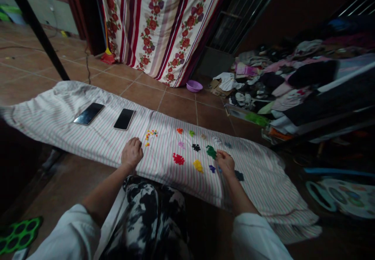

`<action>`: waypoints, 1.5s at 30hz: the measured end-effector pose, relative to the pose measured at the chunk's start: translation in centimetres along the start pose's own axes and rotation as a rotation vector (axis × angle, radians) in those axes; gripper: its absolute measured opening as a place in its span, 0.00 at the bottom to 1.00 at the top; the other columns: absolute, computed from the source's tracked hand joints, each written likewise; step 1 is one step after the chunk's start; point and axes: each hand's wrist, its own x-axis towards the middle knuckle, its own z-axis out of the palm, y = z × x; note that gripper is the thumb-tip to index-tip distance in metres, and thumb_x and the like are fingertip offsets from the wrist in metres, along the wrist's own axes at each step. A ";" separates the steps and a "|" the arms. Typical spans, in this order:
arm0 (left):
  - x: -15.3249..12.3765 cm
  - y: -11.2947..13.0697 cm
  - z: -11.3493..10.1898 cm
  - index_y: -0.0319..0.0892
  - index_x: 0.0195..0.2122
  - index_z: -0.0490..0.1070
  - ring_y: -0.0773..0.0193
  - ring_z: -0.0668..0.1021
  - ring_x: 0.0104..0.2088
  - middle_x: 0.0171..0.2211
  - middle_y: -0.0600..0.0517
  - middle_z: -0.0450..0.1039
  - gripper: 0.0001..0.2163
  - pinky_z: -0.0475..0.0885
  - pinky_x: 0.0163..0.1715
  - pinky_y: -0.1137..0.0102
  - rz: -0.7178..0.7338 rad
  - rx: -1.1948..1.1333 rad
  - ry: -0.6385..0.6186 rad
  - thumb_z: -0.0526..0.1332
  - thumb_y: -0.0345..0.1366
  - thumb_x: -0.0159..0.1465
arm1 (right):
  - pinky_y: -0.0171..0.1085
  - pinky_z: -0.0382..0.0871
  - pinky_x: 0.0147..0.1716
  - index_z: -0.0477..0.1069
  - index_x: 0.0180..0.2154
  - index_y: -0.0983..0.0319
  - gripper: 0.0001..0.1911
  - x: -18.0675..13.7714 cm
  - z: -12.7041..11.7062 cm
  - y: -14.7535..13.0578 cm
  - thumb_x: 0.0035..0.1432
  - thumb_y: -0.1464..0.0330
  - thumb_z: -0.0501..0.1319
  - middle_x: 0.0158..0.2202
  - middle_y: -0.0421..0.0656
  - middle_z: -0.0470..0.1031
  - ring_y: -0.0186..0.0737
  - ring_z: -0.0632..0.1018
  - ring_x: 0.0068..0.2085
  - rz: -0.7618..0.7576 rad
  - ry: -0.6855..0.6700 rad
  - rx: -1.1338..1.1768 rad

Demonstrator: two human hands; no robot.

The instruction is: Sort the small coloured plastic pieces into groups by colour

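Small coloured pieces lie sorted by colour in little piles on a striped cloth (pixel 164 162). My right hand (pixel 226 163) is at the edge of the dark green pile (pixel 211 151), thumb and fingertips pinched together; anything between them is too small to make out. Around it are blue pieces (pixel 212 169), a yellow pile (pixel 198 166), a black pile (pixel 196 147) and a red pile (pixel 178 158). My left hand (pixel 132 152) rests on the cloth with its fingers curled in, left of a mixed scatter of coloured pieces (pixel 150 135).
Two phones, one dark (pixel 89 113) and one with a pale edge (pixel 124 119), lie on the cloth's left side. Orange (pixel 179 130) and light green pieces (pixel 191 133) form the back row. Beyond are a purple basin (pixel 194 86), a floral curtain (pixel 164 29) and heaped clothes (pixel 272 76).
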 end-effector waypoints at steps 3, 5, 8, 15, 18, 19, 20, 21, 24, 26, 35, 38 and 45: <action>0.0 0.0 0.0 0.40 0.39 0.69 0.53 0.70 0.53 0.47 0.41 0.71 0.10 0.66 0.53 0.58 -0.010 -0.014 -0.004 0.52 0.28 0.58 | 0.42 0.69 0.46 0.76 0.40 0.62 0.17 -0.7 0.4 -2.0 0.50 0.64 0.55 0.38 0.47 0.79 0.45 0.77 0.42 -0.046 -0.025 0.030; 0.0 0.0 0.0 0.40 0.40 0.69 0.52 0.70 0.53 0.48 0.41 0.71 0.11 0.66 0.53 0.57 -0.009 -0.022 -0.007 0.52 0.28 0.58 | 0.42 0.69 0.46 0.76 0.41 0.63 0.18 -1.5 1.3 -4.1 0.51 0.64 0.55 0.39 0.48 0.79 0.46 0.77 0.42 -0.092 -0.062 0.067; 0.0 -0.1 0.0 0.40 0.41 0.70 0.52 0.70 0.53 0.48 0.40 0.72 0.12 0.67 0.53 0.56 -0.008 -0.021 -0.006 0.52 0.28 0.57 | 0.41 0.70 0.44 0.75 0.41 0.64 0.18 -3.4 3.5 -7.8 0.53 0.62 0.54 0.39 0.49 0.79 0.44 0.78 0.40 -0.197 -0.169 0.144; 0.1 -0.1 0.1 0.40 0.40 0.70 0.51 0.71 0.52 0.47 0.40 0.72 0.12 0.67 0.53 0.56 0.000 -0.012 0.001 0.53 0.27 0.57 | 0.37 0.70 0.41 0.76 0.37 0.59 0.12 -9.6 10.2 -16.5 0.57 0.67 0.55 0.37 0.43 0.77 0.38 0.76 0.38 -0.543 -0.510 0.236; 0.1 -0.1 0.0 0.40 0.39 0.70 0.52 0.71 0.52 0.47 0.41 0.72 0.11 0.67 0.53 0.57 0.008 -0.005 0.002 0.52 0.27 0.58 | 0.36 0.69 0.42 0.75 0.39 0.59 0.11 -11.4 12.7 -19.3 0.57 0.71 0.55 0.37 0.42 0.75 0.37 0.75 0.40 -0.653 -0.579 0.192; 0.1 -0.1 0.0 0.40 0.39 0.69 0.52 0.71 0.52 0.47 0.41 0.72 0.10 0.67 0.53 0.57 0.010 -0.005 0.003 0.52 0.27 0.58 | 0.36 0.69 0.42 0.75 0.39 0.59 0.11 -11.9 13.4 -20.0 0.58 0.72 0.55 0.38 0.43 0.75 0.37 0.75 0.40 -0.677 -0.591 0.165; 0.1 -0.1 0.0 0.40 0.39 0.69 0.52 0.71 0.52 0.47 0.41 0.72 0.10 0.67 0.53 0.57 0.012 -0.007 0.003 0.52 0.27 0.58 | 0.36 0.69 0.43 0.75 0.40 0.59 0.11 -12.3 14.1 -20.6 0.58 0.72 0.56 0.39 0.43 0.74 0.37 0.75 0.40 -0.695 -0.600 0.133; 0.1 -0.1 0.0 0.40 0.39 0.69 0.52 0.71 0.52 0.47 0.41 0.72 0.10 0.67 0.53 0.57 0.014 -0.009 0.003 0.52 0.28 0.58 | 0.37 0.68 0.44 0.74 0.40 0.59 0.10 -12.6 14.6 -21.2 0.58 0.72 0.56 0.40 0.43 0.74 0.38 0.74 0.41 -0.707 -0.604 0.096; 0.1 -0.1 0.0 0.40 0.39 0.69 0.52 0.70 0.52 0.46 0.40 0.72 0.10 0.67 0.53 0.57 0.015 -0.008 0.002 0.52 0.28 0.58 | 0.39 0.66 0.47 0.73 0.40 0.59 0.09 -13.3 15.7 -22.1 0.59 0.72 0.57 0.40 0.45 0.73 0.41 0.73 0.44 -0.717 -0.599 -0.033; 0.1 -0.1 0.1 0.40 0.38 0.69 0.52 0.70 0.52 0.47 0.41 0.72 0.10 0.67 0.53 0.58 0.014 0.001 -0.003 0.52 0.28 0.58 | 0.41 0.65 0.48 0.72 0.41 0.59 0.09 -13.6 16.1 -22.4 0.59 0.72 0.57 0.41 0.46 0.73 0.43 0.72 0.45 -0.714 -0.588 -0.102; 0.0 -0.2 0.1 0.39 0.37 0.69 0.53 0.70 0.52 0.46 0.41 0.72 0.09 0.66 0.55 0.59 0.048 0.034 0.020 0.52 0.27 0.58 | 0.40 0.63 0.48 0.69 0.38 0.60 0.07 -14.3 16.1 -22.5 0.60 0.73 0.54 0.40 0.45 0.72 0.42 0.71 0.44 -0.745 -0.538 -0.179; 0.0 -0.2 0.2 0.39 0.37 0.69 0.53 0.71 0.52 0.47 0.41 0.72 0.09 0.67 0.53 0.59 0.050 0.042 0.022 0.52 0.27 0.59 | 0.38 0.63 0.48 0.70 0.38 0.60 0.07 -14.3 16.2 -22.3 0.60 0.73 0.54 0.39 0.45 0.73 0.41 0.71 0.44 -0.736 -0.512 -0.164; 0.1 -0.2 0.2 0.39 0.37 0.69 0.54 0.71 0.51 0.46 0.41 0.72 0.09 0.67 0.53 0.59 0.046 0.056 0.005 0.52 0.27 0.58 | 0.35 0.67 0.44 0.73 0.42 0.58 0.12 -13.8 16.8 -21.6 0.57 0.73 0.55 0.39 0.42 0.74 0.37 0.74 0.40 -0.593 -0.483 0.048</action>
